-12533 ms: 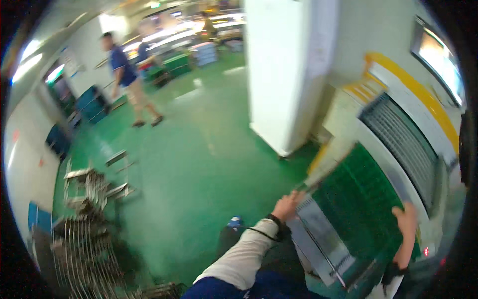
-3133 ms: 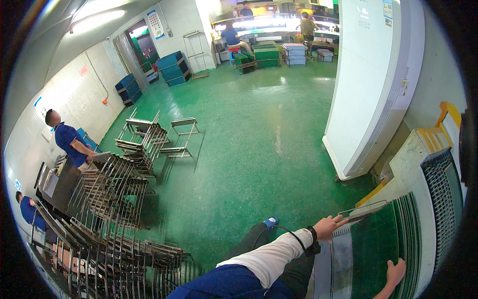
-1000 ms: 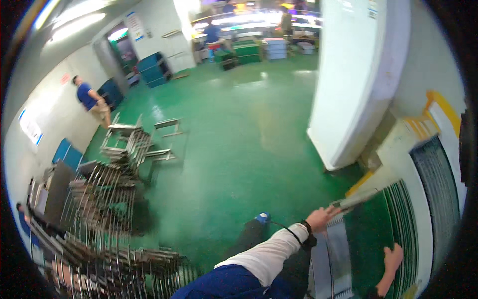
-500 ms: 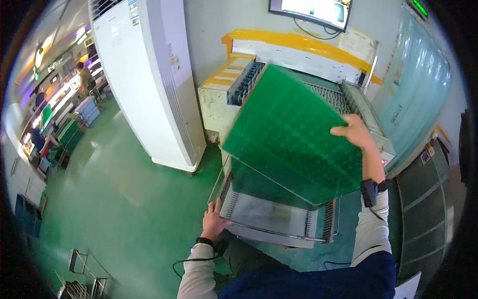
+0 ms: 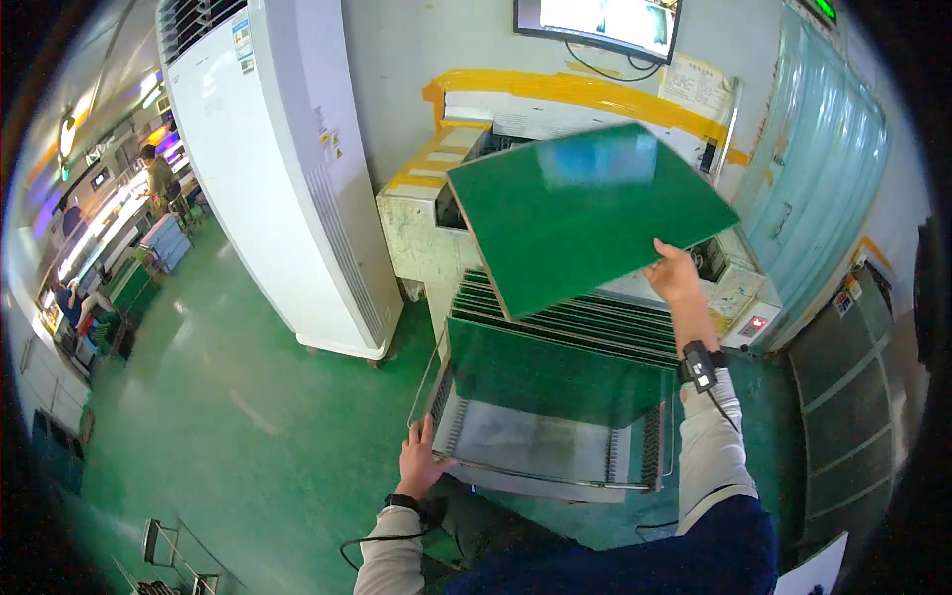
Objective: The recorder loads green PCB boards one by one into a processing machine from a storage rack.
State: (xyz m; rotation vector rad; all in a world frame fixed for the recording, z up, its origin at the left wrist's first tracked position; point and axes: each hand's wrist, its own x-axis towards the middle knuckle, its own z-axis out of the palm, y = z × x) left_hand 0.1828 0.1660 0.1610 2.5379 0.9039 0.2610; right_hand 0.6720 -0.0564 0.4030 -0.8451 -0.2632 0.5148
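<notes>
A flat green panel (image 5: 585,223), glossy with a pale reflection near its far edge, is tilted above the rack and in front of the conveyor machine. Its near right edge is pinched in my right hand (image 5: 674,276), thumb on top and the other fingers hidden beneath. My left hand (image 5: 420,458) grips the near left corner of the metal rack (image 5: 555,484). Several more green panels (image 5: 555,367) stand in a row of slots in the rack's far part. The rack's near part shows a pale grey bottom and toothed side strips.
Behind the panel stands a roller conveyor machine (image 5: 421,213) edged with yellow tape. A tall white air conditioner (image 5: 268,178) is to the left, a screen (image 5: 605,25) on the wall above. Grey panelling (image 5: 848,397) stands at right. Other people work at far left benches.
My right hand has moved the panel up and away from me, tipping it flatter over the machine's front. The row of panels in the rack now shows. My left hand stays at the rack corner.
</notes>
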